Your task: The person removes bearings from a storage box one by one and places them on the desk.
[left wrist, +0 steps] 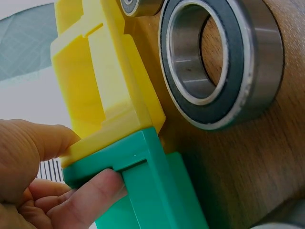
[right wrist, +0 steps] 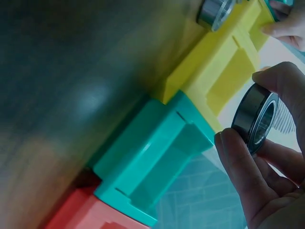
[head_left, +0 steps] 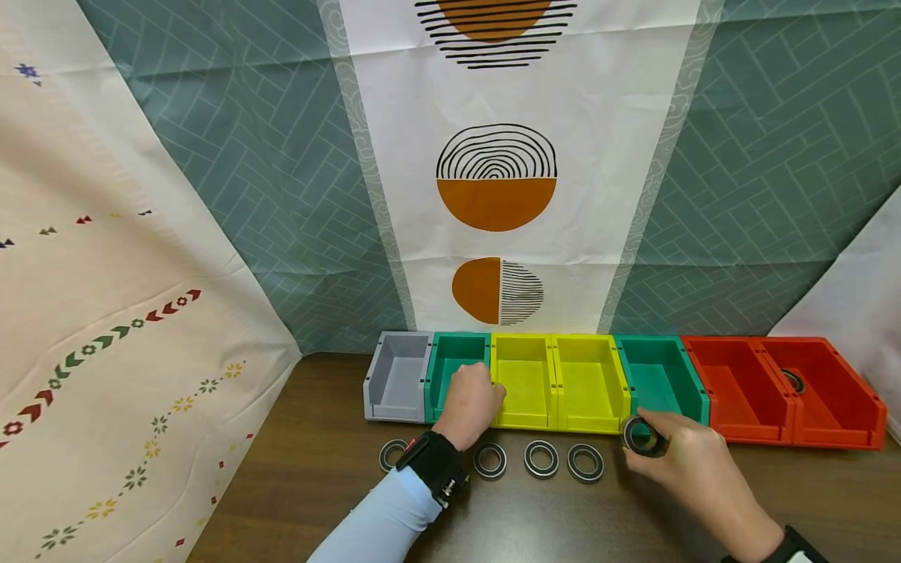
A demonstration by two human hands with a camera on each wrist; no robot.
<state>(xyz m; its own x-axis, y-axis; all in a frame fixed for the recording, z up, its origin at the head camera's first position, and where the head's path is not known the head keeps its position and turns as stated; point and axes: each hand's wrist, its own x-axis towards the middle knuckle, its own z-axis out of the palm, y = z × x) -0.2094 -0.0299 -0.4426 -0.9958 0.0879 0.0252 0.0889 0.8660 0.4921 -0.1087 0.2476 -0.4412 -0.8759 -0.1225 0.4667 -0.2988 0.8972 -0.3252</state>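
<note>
My right hand (head_left: pixel 693 461) pinches a ball bearing (head_left: pixel 642 436) between thumb and fingers, just in front of the right-hand green bin (head_left: pixel 658 375). In the right wrist view the bearing (right wrist: pixel 257 117) is held by its outer rim, with its bore showing. My left hand (head_left: pixel 470 403) is at the left green bin (head_left: pixel 439 375) and the yellow bin (head_left: pixel 522 379) beside it. Its thumb lies on the yellow wall and its index finger inside the green bin (left wrist: pixel 138 148), pinching the adjoining walls.
Several more bearings (head_left: pixel 489 461) lie in a row on the brown table (head_left: pixel 296 469). The bins stand side by side, from a grey bin (head_left: pixel 397 379) at left to a red bin (head_left: pixel 838 414) at right holding one bearing (head_left: pixel 795 381). Patterned cloth (head_left: pixel 267 156) hangs behind.
</note>
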